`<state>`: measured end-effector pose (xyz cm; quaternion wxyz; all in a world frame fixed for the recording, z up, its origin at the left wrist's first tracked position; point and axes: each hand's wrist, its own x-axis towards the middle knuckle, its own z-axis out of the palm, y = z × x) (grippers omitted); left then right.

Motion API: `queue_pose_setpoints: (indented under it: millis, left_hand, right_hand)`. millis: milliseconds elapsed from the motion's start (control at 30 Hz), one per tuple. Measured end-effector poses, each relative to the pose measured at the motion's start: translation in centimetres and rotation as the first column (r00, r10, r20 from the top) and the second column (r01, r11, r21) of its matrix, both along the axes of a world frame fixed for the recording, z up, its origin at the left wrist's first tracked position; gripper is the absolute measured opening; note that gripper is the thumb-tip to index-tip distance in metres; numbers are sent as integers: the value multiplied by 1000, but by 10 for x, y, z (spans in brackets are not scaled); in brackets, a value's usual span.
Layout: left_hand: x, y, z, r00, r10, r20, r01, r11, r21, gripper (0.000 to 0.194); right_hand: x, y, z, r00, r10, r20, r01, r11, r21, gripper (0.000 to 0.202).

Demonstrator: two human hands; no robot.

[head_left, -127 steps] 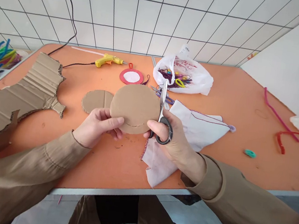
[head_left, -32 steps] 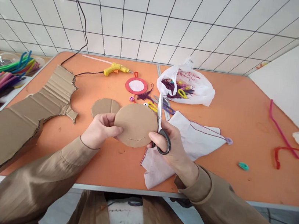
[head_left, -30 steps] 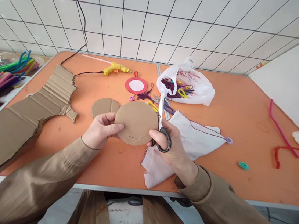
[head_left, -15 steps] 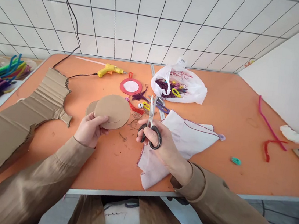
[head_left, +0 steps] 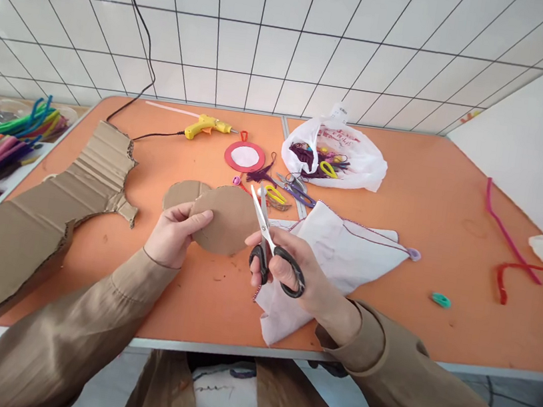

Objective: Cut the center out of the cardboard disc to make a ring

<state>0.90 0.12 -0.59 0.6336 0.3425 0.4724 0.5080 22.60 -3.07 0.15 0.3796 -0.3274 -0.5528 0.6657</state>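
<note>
Between thumb and fingers, my left hand [head_left: 177, 230] pinches a round cardboard disc [head_left: 228, 221] over the orange table. Partly behind that disc, another rounded cardboard piece [head_left: 183, 192] shows. My right hand [head_left: 300, 268] holds black-handled scissors [head_left: 270, 244] with its fingers in the loops. The blades point up and left beside the disc's right edge and are slightly apart. White cloth with purple stitched edges [head_left: 340, 253] lies under and behind my right hand.
A large cut cardboard sheet [head_left: 38, 211] covers the left. Further back are a yellow glue gun [head_left: 207, 127], a red-rimmed disc [head_left: 244, 156], purple-handled scissors [head_left: 300, 193] and a white plastic bag [head_left: 358, 165]. Pipe cleaners [head_left: 513, 227] lie right, beyond a teal item [head_left: 440, 300].
The disc has turned and moved right and down, nearer the scissors. The scissors now tilt left with their blades more apart. The whole view has shifted slightly.
</note>
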Motion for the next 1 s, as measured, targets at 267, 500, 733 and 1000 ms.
queue_pose_setpoints:
  millis: [267,500,733,1000]
  left_hand:
    - [5,-7,10,997,-83,5,83,993,-86,25]
    - [9,-12,7,972,-235,16,235,970,-66,25]
    - [12,-11,6,975,-220,38,222,972,-71,29]
    - [16,-17,3,966,-214,143,224,973,-61,26]
  right_hand:
    - [-2,9,-7,901,-415,124,379,894,239,28]
    - [-9,7,1,943,-260,208,220,956,196,23]
    - [-9,7,3,952,-256,168,239,964,115,22]
    - [-10,6,4,932,-347,107,333,934,132,17]
